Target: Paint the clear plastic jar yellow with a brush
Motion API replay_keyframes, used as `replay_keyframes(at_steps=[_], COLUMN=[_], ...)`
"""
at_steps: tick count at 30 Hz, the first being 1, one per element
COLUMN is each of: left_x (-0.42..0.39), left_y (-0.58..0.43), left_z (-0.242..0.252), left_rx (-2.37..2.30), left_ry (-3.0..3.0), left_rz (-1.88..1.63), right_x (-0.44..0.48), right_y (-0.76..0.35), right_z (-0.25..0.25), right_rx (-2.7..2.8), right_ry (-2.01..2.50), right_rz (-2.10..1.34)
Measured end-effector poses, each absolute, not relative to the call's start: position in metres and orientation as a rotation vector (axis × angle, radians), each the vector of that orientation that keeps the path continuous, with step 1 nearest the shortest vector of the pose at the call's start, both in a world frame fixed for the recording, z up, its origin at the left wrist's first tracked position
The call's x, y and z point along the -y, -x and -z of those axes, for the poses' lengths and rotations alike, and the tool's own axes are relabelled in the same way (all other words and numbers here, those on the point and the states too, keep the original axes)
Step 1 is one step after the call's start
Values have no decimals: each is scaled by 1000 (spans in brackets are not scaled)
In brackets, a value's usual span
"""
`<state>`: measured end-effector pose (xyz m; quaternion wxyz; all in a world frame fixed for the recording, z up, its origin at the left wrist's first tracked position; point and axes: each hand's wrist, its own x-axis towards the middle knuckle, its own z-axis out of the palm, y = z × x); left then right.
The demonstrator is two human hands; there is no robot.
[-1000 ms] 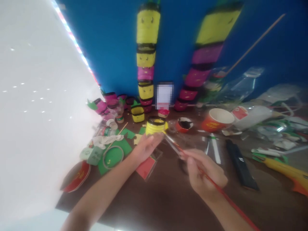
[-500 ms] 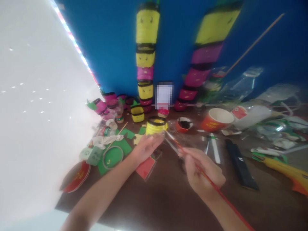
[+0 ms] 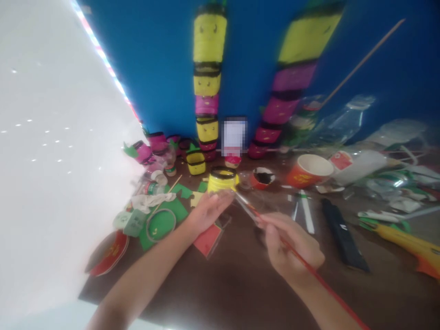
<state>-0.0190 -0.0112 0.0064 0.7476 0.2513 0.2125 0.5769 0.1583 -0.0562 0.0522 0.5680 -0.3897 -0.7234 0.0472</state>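
Note:
A small yellow container with a black rim (image 3: 222,181), perhaps a cut bottle part, is tilted toward the wall. My left hand (image 3: 211,211) grips it from its near side, with the fingers curled against its base. In my right hand (image 3: 292,245) is a thin red-handled paintbrush (image 3: 304,265), pinched between thumb and fingers like a pen. The brush tip lies close to the container's lower right side; blur hides whether the two touch. Just right of the container stands a red paper cup with dark paint inside (image 3: 263,178).
Stacked yellow and pink pots (image 3: 207,82) line the blue wall. On the right are a large paper cup (image 3: 311,172), a white-bladed cutter (image 3: 307,215), a black case (image 3: 345,236), a yellow glue gun (image 3: 405,243) and clear bottles. Green sheets (image 3: 182,208) and a tape ring (image 3: 161,224) lie left.
The brush tip and my left fingers have shifted very slightly. Both hands keep the same hold on the container and the paintbrush.

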Motion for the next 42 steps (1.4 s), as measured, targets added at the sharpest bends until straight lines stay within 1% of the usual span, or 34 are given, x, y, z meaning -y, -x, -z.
replay_keyframes(at_steps=[4,19,42], left_x=[11,11,11], left_y=[19,19,20], left_z=[-7,-6,-6], left_rx=[-451,-472,-469], left_ry=[-564,-539,-493], left_rz=[-1256,-1261,-1230], right_x=[57,56,55], right_y=[-157,-157,-160], right_z=[-54,-55,-56], right_rx=[1669,1700,1690], right_ry=[914,891,876], right_rz=[-61,-133,-120])
